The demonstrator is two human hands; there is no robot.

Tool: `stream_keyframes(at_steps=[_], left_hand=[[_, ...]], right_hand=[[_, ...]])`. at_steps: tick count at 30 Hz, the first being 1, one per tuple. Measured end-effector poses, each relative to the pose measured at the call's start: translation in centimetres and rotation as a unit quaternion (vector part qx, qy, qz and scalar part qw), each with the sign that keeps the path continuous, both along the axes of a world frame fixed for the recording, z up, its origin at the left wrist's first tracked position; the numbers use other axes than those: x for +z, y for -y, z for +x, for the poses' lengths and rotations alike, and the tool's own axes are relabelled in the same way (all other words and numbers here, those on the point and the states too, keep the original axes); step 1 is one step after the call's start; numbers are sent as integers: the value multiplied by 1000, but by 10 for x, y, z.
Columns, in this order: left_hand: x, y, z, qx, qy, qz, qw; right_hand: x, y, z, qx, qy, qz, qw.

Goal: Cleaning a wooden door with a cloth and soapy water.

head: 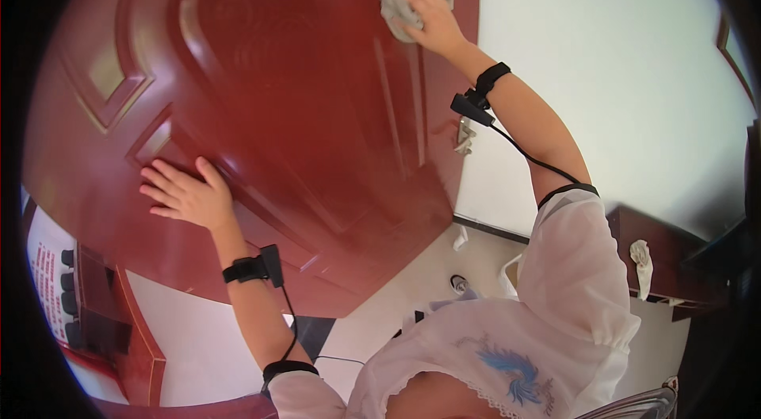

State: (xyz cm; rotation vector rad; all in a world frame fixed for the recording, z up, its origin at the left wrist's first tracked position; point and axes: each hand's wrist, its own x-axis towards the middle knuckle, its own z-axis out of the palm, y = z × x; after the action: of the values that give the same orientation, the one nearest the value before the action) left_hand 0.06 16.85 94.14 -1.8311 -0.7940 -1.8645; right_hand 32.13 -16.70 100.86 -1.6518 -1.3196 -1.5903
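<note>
A large red-brown paneled door (357,121) with raised mouldings fills the left and middle of the head view. My right hand (433,17) presses a crumpled light grey cloth (399,11) against the door's upper part, close to its right edge. Lower down on the left, my left hand (190,196) lies against the same door with its fingers spread, holding nothing. The metal door handle (462,129) shows at the door's right edge, below my right forearm, with something whitish at it. Each wrist wears a black strap with a small cabled device.
A white wall (571,50) stands right of the door. At the right, another pale cloth (641,261) hangs over the edge of a dark wooden furniture top (633,229). Wooden furniture (140,330) with dark chairs is at the lower left. A thin cable (339,359) lies on the floor.
</note>
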Motion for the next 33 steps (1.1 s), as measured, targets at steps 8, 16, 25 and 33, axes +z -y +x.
stream_keyframes(at_steps=[8, 16, 25, 33], left_hand=[[-11, -9, 9, -30, 45, -21, 998], [-176, 190, 163, -535, -326, -53, 778], [-323, 286, 320, -507, -347, -453, 646], [-329, 291, 323, -405, -433, -503, 628]], right_hand=[[-117, 41, 23, 24, -8, -217, 976], [-193, 81, 87, 9, -82, -142, 986], [-324, 98, 104, -10, -383, -92, 919], [-360, 87, 76, -34, -486, -21, 873]])
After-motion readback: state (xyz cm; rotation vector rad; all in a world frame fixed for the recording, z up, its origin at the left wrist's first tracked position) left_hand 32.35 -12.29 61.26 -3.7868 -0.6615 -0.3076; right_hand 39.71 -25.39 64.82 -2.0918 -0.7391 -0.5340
